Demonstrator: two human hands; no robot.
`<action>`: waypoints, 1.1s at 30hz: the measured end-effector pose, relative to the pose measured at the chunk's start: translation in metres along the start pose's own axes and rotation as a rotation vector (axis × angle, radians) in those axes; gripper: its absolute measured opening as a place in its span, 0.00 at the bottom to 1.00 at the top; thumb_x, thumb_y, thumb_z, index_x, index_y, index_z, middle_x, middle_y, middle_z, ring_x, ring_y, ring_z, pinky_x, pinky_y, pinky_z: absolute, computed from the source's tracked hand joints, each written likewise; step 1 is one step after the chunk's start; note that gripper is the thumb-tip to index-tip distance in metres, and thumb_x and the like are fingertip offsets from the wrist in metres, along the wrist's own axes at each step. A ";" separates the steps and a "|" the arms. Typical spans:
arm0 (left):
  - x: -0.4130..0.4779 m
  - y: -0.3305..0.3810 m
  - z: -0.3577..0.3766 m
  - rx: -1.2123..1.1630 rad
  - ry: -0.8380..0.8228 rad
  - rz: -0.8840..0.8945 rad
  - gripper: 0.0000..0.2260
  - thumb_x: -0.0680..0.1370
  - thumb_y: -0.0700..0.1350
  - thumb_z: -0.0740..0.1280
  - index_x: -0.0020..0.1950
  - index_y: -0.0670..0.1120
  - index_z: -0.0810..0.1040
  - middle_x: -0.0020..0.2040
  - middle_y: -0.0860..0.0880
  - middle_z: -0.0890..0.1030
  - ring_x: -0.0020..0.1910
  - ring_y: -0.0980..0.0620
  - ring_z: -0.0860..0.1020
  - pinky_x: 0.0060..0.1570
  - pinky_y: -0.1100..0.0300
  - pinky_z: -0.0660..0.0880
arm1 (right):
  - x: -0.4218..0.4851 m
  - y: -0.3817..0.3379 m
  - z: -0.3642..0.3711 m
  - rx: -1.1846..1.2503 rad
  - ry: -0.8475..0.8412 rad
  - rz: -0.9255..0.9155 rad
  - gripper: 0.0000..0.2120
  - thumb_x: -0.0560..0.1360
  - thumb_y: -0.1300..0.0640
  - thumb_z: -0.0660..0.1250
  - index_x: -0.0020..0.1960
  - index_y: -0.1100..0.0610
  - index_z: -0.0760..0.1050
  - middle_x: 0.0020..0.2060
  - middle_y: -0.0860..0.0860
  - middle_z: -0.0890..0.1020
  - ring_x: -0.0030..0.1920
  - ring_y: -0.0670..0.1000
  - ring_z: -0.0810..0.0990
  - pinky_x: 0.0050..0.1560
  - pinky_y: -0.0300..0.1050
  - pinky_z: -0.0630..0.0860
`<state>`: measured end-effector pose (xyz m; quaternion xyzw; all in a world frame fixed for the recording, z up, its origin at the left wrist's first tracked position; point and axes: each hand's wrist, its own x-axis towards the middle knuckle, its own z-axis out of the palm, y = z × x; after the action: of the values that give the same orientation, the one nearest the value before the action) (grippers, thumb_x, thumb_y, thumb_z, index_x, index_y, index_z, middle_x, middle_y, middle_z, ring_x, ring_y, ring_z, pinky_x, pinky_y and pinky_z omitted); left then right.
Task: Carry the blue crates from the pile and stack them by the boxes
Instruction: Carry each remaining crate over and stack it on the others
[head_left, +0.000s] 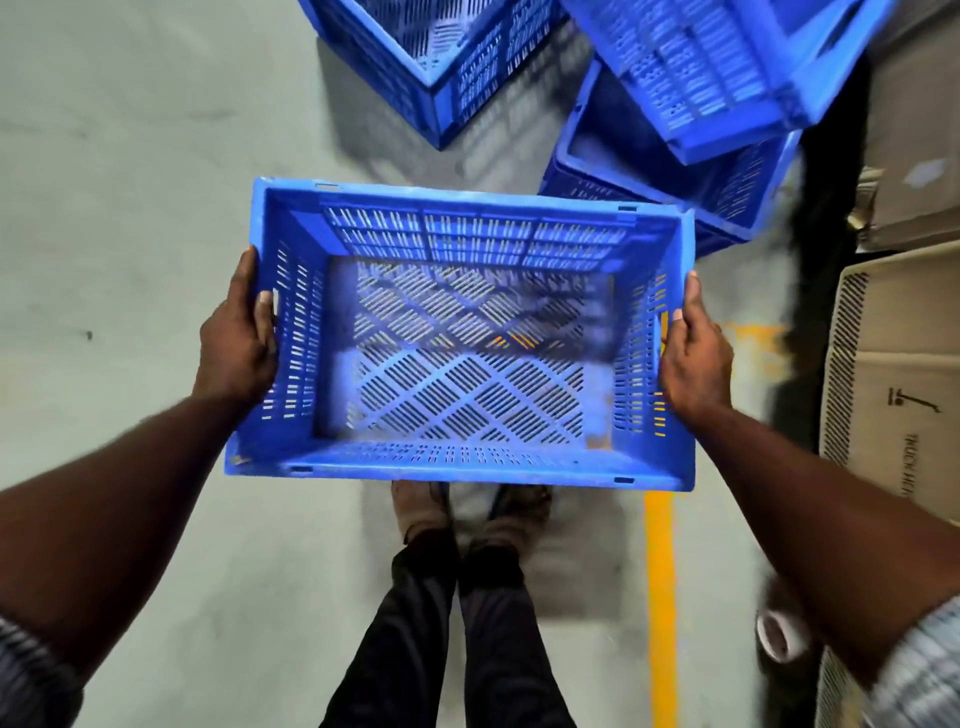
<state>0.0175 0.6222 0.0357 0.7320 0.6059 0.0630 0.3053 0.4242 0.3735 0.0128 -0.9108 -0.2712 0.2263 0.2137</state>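
Both hands, left hand (240, 332) and right hand (696, 353), are gripping the short walls of an empty blue crate (462, 338), keeping it level; cardboard boxes (893, 364) are waiting at three o'clock.

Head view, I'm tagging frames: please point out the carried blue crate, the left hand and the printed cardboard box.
carried blue crate (467, 364): head view, on its slotted floor.
left hand (236, 345): head view, on the back of the hand.
printed cardboard box (904, 332): head view, on its plain brown face.
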 end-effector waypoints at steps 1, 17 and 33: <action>-0.005 0.003 -0.013 -0.011 0.006 -0.009 0.22 0.83 0.55 0.52 0.78 0.59 0.55 0.56 0.38 0.81 0.50 0.36 0.79 0.54 0.48 0.72 | -0.002 -0.008 -0.010 0.013 -0.004 -0.015 0.26 0.81 0.54 0.51 0.79 0.49 0.58 0.46 0.66 0.79 0.47 0.65 0.76 0.49 0.52 0.70; -0.118 0.084 -0.228 -0.280 0.209 -0.125 0.18 0.84 0.50 0.55 0.74 0.61 0.65 0.43 0.43 0.78 0.30 0.54 0.72 0.29 0.66 0.72 | -0.064 -0.171 -0.177 0.188 -0.057 -0.154 0.22 0.82 0.50 0.56 0.76 0.45 0.64 0.52 0.52 0.82 0.44 0.48 0.73 0.47 0.45 0.70; -0.309 0.040 -0.430 -0.412 0.489 -0.396 0.19 0.83 0.48 0.54 0.73 0.63 0.66 0.47 0.43 0.80 0.34 0.46 0.75 0.27 0.68 0.75 | -0.204 -0.375 -0.234 0.320 -0.259 -0.457 0.21 0.83 0.59 0.58 0.76 0.55 0.66 0.71 0.50 0.73 0.67 0.45 0.72 0.67 0.39 0.67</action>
<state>-0.2271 0.4923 0.4885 0.4871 0.7654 0.2962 0.2985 0.2460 0.4757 0.4539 -0.7447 -0.4549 0.3263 0.3634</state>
